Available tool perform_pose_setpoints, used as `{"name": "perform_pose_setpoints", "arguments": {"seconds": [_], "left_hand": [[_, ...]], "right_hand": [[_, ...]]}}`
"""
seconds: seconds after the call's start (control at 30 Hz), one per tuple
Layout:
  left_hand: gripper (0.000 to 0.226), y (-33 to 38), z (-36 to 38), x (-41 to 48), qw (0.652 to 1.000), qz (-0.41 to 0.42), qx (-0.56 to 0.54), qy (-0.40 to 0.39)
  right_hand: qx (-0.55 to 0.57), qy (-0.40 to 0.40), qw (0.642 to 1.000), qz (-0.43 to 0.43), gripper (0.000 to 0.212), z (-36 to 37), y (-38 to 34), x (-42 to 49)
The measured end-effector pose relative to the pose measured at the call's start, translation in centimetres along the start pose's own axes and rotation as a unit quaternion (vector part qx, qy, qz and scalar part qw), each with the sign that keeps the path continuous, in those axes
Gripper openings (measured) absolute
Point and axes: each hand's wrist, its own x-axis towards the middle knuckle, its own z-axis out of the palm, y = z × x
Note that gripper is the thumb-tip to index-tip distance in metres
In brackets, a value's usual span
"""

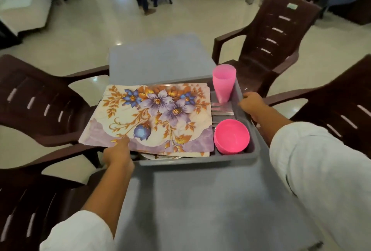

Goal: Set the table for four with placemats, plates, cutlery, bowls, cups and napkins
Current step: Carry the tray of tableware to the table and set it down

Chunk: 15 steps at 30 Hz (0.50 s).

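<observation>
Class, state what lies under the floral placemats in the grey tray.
Under the floral placemats, pale rims, probably plates, peek out at the near edge of the tray. How many, and anything else beneath, is covered.

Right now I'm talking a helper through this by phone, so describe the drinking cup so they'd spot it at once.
Start at the grey table, where a grey tray carries floral placemats. Down the tray's right side, the pink cup stands upright at the far end. Unlike the low, wide pink bowl at the near end, it is tall and narrow.
</observation>
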Motion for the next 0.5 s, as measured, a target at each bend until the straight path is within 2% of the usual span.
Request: {"name": "perform_pose_setpoints", "arguments": {"seconds": [0.07,0.2,0.4,0.5], "left_hand": [[0.050,0.2,1.2,-0.2,1.000,0.001,-0.011,0.018],[0.064,0.8,3.3,0.0,0.998,-0.007,-0.010,0.056],[0.065,1.1,6.0,1.1,0.997,0.003,-0.012,0.076],[0.059,1.0,6.7,1.7,0.997,0.000,-0.016,0.078]], "right_hand": [[-0.006,-0.013,1.000,-0.025,0.036,0.5,-2.1,2.7],[0.020,-0.013,0.999,-0.034,0.048,1.9,-4.4,7.7],[0.022,-0.027,0.998,-0.050,0.041,2.9,-5.4,12.5],[0.022,-0.032,0.998,-0.053,0.040,3.4,-5.5,13.8]]}}
